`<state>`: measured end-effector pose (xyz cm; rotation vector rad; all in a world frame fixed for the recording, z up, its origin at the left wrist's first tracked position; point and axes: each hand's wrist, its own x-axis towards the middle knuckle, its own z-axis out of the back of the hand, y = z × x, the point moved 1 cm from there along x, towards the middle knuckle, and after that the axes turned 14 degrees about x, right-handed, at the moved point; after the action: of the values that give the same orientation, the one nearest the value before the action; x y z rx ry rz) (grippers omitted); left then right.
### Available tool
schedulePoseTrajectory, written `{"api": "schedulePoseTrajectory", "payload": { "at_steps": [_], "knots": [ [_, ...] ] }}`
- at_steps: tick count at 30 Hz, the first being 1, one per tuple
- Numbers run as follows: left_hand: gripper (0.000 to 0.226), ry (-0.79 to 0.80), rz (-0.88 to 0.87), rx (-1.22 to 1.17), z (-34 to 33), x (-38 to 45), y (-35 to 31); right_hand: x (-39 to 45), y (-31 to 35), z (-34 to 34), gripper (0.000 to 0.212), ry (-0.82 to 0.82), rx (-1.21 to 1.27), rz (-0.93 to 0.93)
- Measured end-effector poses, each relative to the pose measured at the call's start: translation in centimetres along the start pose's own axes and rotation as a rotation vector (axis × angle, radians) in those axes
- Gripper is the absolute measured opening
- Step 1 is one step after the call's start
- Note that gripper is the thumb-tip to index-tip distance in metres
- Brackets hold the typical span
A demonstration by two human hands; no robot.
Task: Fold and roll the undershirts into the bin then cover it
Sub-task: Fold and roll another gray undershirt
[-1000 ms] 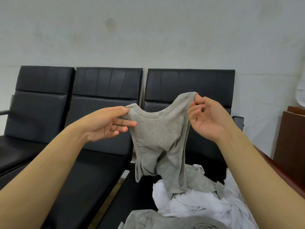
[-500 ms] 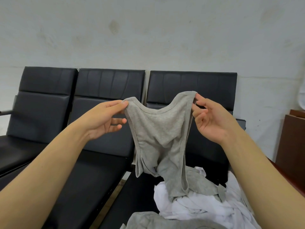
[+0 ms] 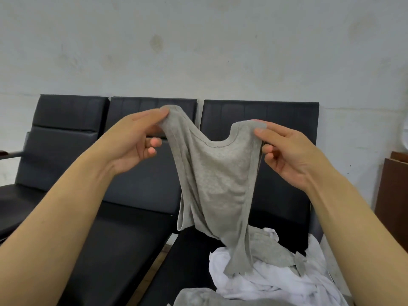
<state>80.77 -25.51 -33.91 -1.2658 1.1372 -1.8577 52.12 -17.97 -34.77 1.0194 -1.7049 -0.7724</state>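
A grey undershirt [image 3: 217,180] hangs in the air in front of me, held up by its two shoulder straps, its hem trailing onto a pile below. My left hand [image 3: 134,142] pinches the left strap between thumb and fingers. My right hand [image 3: 284,153] pinches the right strap the same way. Beneath it lies a heap of white undershirts [image 3: 265,281] with more grey ones [image 3: 198,298] mixed in, on the right-hand seat. No bin or lid is in view.
Three black padded chairs [image 3: 72,151] stand in a row against a pale wall. The clothes heap lies on the rightmost chair's seat. A brown wooden cabinet [image 3: 395,195] stands at the right edge.
Both hands have lifted and drawn apart, spreading the neckline wider. The left strap now sits higher than the right. The view has tilted slightly upward.
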Motion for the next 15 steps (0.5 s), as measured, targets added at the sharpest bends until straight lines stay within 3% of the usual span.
{"api": "schedulePoseTrajectory", "payload": {
  "at_steps": [9,15],
  "knots": [
    [0.007,0.095,0.004,-0.472,0.5,-1.0,-3.8,-1.0,2.9,-2.1,0.014,-0.135,-0.327,0.345],
    [0.008,0.291,-0.053,-0.830,1.4,-1.2,-4.4,-1.1,4.1,-2.3,0.010,-0.150,-0.390,0.429]
  ]
}}
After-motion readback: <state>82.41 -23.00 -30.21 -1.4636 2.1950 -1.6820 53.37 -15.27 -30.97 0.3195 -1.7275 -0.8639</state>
